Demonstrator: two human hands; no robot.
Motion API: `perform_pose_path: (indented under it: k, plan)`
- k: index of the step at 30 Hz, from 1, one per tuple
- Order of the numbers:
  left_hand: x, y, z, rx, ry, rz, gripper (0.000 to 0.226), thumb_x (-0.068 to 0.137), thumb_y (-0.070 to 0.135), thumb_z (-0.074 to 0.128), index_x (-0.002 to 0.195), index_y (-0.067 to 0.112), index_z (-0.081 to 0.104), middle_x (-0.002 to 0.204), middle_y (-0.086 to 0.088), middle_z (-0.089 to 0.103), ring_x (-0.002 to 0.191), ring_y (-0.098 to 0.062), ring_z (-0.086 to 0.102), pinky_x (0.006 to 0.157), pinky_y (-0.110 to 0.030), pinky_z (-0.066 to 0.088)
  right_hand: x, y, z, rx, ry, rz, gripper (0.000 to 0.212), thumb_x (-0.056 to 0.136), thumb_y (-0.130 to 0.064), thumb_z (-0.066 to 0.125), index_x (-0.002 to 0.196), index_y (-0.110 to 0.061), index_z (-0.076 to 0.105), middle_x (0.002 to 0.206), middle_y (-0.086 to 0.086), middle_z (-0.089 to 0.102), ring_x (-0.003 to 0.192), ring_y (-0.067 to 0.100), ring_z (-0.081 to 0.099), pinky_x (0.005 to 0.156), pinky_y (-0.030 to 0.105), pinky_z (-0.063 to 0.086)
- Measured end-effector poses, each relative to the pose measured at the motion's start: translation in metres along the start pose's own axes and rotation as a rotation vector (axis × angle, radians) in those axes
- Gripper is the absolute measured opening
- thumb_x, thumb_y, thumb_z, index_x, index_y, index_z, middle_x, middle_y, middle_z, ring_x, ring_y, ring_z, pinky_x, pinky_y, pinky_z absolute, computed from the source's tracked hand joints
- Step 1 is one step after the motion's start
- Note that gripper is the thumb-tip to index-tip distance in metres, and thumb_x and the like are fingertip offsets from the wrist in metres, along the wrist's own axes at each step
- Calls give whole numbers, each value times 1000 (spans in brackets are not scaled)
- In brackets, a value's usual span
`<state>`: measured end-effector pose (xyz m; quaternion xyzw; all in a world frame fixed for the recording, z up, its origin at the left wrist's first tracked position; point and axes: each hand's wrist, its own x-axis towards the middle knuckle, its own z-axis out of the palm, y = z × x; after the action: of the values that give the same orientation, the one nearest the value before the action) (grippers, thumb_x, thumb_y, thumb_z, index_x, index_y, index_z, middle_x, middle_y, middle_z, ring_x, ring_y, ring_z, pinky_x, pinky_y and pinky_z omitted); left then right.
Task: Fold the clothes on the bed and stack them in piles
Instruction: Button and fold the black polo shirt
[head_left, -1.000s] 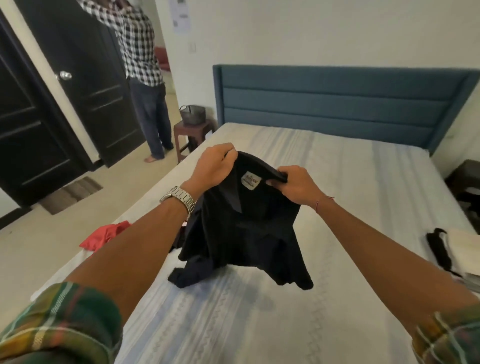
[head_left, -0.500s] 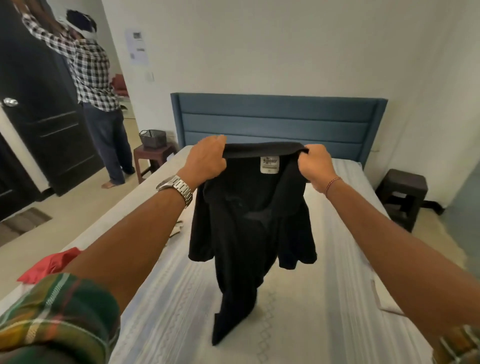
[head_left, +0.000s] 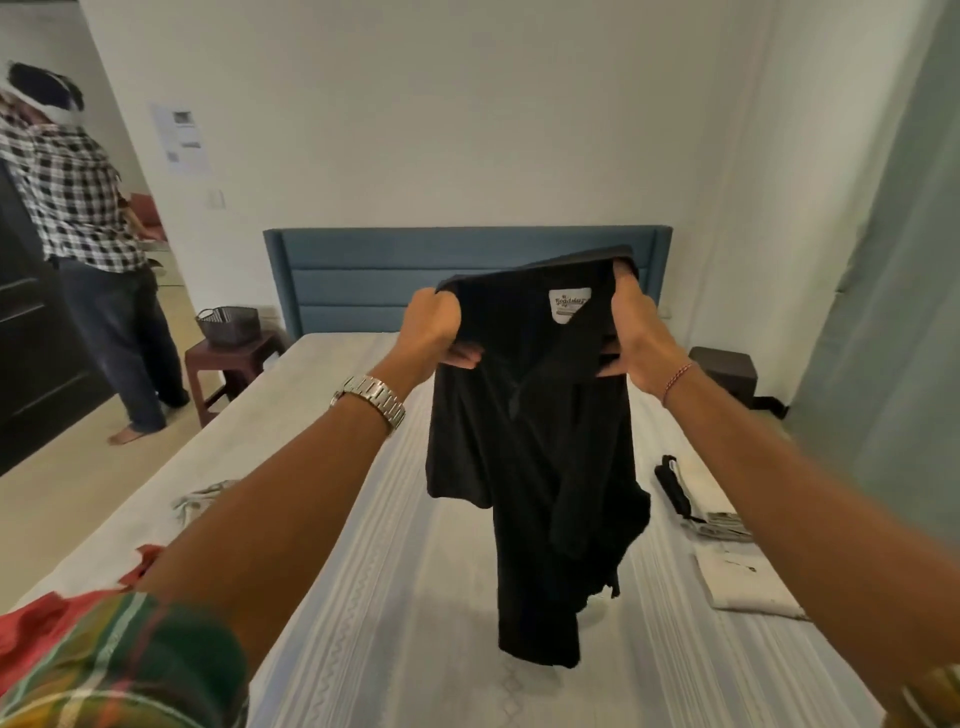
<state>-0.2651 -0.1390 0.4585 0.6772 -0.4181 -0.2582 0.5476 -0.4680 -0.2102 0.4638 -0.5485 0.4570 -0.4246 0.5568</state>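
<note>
So both hands are gripping the black shirt (head_left: 535, 441) up at the collar, left hand (head_left: 434, 332) at 9 o'clock of the neck label, right hand (head_left: 631, 332) at 3 o'clock, fingers curled tight around the fabric on each side. It's hanging in the air over the middle of the bed (head_left: 395, 597), long axis running straight down toward 6 o'clock from the grip, hem dangling just above the mattress. Neither hand is really nearer. It's looking limp and twisted, one sleeve bunching, so it probably needs laying flat next.
</note>
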Motion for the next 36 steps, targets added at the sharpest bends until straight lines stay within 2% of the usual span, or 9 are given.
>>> perform_pose_path:
  k: [3, 6, 9, 13, 18, 21, 27, 31, 36]
  plan:
    - [2, -3, 9, -134, -244, 56, 60, 110, 32, 6, 138, 1, 49, 82, -20, 75, 68, -29, 72, 64, -33, 59, -5, 5, -9, -49, 61, -28, 89, 89, -84, 33, 152, -21, 42, 142, 8, 55, 129, 36, 52, 106, 67, 42]
    - [-3, -9, 17, -1, -209, 246, 67, 108, 37, 7, 127, -2, 58, 88, -15, 77, 72, -18, 67, 69, -24, 50, -14, 7, -26, -20, -122, -62, 74, 86, -77, 50, 140, -26, 52, 142, 6, 59, 128, 30, 57, 110, 61, 41]
    - [-6, -9, 16, 34, -159, 366, 68, 90, 50, 20, 112, -1, 60, 94, -15, 76, 78, -15, 60, 73, -27, 41, -25, 9, -51, -271, -290, -228, 43, 82, -45, 77, 118, -25, 67, 114, -6, 75, 109, 12, 70, 98, 38, 55]
    - [-20, 6, 13, 233, -249, 446, 27, 81, 35, 58, 95, 15, 47, 86, -8, 60, 77, -18, 54, 67, -30, 41, -34, 4, -90, -624, -304, -373, 46, 83, -2, 81, 122, -14, 61, 99, -16, 73, 88, -9, 68, 72, 5, 49]
    - [-44, 18, 19, 841, -246, 678, 41, 87, 18, 71, 108, 16, 36, 82, 3, 54, 73, -22, 57, 54, -22, 33, -35, 13, -139, -884, 94, -729, 36, 84, 9, 74, 119, 0, 69, 112, 21, 72, 103, 36, 66, 96, 43, 54]
    - [-63, 27, 34, 1003, -6, 732, 25, 93, 25, 67, 111, 14, 54, 85, 0, 61, 77, -25, 57, 64, -31, 34, -46, 15, -165, -923, 144, -770, 29, 87, 2, 75, 116, 0, 72, 107, 22, 73, 98, 39, 67, 86, 31, 49]
    - [-83, 24, 66, 700, 137, 818, 13, 90, 29, 56, 78, 25, 53, 67, 0, 53, 70, -26, 49, 67, -43, 44, -63, 12, -199, -857, 52, -639, 31, 94, 3, 64, 125, 0, 65, 117, 21, 64, 105, 33, 57, 96, 41, 49]
    - [-101, 28, 90, 217, -61, 515, 19, 105, 35, 51, 98, 19, 59, 93, 0, 62, 88, -17, 59, 76, -32, 46, -70, 5, -211, -585, -4, -586, 28, 97, -1, 63, 125, -5, 63, 116, 9, 67, 108, 25, 61, 103, 39, 50]
    - [-118, 41, 92, 283, 57, 593, 26, 102, 41, 57, 95, 16, 57, 85, 3, 59, 76, -10, 56, 67, -20, 40, -77, -4, -219, -582, 127, -600, 36, 98, -37, 64, 106, -3, 71, 99, 17, 72, 93, 35, 66, 87, 49, 53]
